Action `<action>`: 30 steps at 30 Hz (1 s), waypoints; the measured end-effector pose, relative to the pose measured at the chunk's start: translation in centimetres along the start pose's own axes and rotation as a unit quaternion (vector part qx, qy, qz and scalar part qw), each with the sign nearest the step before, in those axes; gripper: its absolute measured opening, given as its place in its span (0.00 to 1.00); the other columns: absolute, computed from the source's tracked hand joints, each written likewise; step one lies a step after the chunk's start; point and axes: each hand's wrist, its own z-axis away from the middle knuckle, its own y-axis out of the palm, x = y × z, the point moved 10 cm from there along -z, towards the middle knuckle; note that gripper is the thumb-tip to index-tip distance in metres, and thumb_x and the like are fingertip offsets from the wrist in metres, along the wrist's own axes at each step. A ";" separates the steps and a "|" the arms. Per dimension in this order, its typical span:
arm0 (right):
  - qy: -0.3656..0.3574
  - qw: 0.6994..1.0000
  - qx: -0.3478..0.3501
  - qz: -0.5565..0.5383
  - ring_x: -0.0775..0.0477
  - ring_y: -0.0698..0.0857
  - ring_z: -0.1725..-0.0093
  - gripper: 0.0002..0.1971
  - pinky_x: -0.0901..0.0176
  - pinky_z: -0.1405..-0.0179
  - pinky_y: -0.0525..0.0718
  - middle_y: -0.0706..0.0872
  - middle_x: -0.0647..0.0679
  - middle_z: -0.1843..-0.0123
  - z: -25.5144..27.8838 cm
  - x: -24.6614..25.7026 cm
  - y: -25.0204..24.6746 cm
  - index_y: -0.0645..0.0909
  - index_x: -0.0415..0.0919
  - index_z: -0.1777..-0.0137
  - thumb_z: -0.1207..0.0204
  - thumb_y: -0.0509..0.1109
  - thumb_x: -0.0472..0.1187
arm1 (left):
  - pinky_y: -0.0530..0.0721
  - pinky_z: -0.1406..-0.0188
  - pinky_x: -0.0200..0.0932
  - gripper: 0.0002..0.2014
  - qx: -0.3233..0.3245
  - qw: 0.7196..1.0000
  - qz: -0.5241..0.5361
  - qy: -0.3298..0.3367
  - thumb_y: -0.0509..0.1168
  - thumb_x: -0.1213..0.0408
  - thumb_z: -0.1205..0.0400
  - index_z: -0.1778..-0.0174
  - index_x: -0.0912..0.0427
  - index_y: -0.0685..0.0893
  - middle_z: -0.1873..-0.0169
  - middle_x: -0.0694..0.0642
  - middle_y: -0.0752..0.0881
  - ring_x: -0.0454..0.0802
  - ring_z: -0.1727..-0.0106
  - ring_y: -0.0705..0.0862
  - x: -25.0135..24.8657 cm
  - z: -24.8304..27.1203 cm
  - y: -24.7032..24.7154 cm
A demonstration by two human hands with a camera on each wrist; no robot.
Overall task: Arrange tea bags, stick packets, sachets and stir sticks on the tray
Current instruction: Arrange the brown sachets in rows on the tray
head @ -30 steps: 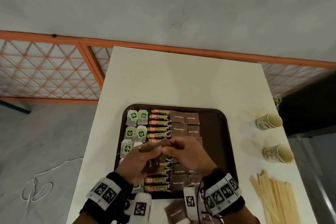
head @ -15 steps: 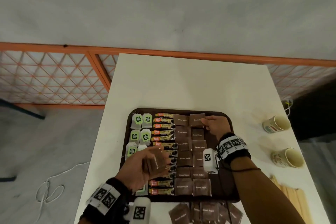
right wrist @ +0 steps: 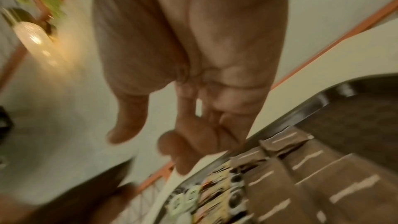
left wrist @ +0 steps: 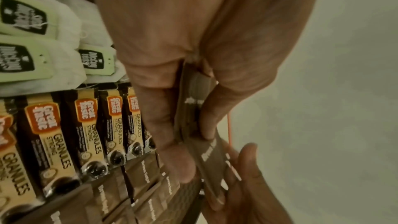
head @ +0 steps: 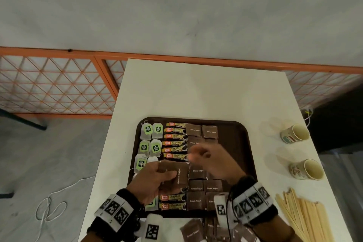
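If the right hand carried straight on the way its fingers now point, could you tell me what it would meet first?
Most likely the brown sugar sachets held in the left hand: the right hand is empty and points left toward them. Blur leaves depth uncertain.

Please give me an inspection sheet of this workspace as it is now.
Surface: white rectangular table.
Job's things: dark brown plastic tray holds green-tagged tea bags, coffee granule sticks, brown sugar sachets; wooden stir sticks on table.
Clutter: two paper cups lying sideways.
Grippers: left hand holds sachet stack; right hand blurred, empty.
Cables: white cord on floor.
Surroundings: orange lattice fence.
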 end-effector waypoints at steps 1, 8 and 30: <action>-0.013 0.999 0.040 0.014 0.61 0.87 0.53 0.13 0.69 0.57 0.82 0.88 0.59 0.50 0.7 0.7 1.6 0.85 0.56 0.41 0.24 0.72 0.56 | 0.90 0.65 0.50 0.11 -0.009 1.000 -0.023 0.008 0.65 0.76 0.18 0.41 0.67 0.84 0.51 0.67 0.91 0.60 0.55 0.91 -0.1 0.0 0.0; 0.051 0.977 -0.035 -0.206 0.52 0.88 0.66 0.04 0.63 0.65 0.84 0.90 0.46 0.63 1.5 -1.7 2.4 0.85 0.38 0.50 0.19 0.72 0.39 | 0.91 0.56 0.57 0.07 -0.078 0.993 -0.065 0.067 0.72 0.72 0.22 0.48 0.66 0.87 0.54 0.68 0.91 0.62 0.56 0.91 -1.2 -0.9 -0.4; 0.196 0.950 -0.243 -0.020 0.50 0.86 0.50 0.16 0.59 0.53 0.83 0.87 0.50 0.51 -3.5 -7.7 -2.9 0.84 0.44 0.48 0.27 0.77 0.54 | 0.86 0.41 0.63 0.23 0.044 0.991 0.127 0.023 0.47 0.86 0.19 0.33 0.68 0.76 0.40 0.73 0.86 0.70 0.36 0.85 -0.1 0.9 -2.2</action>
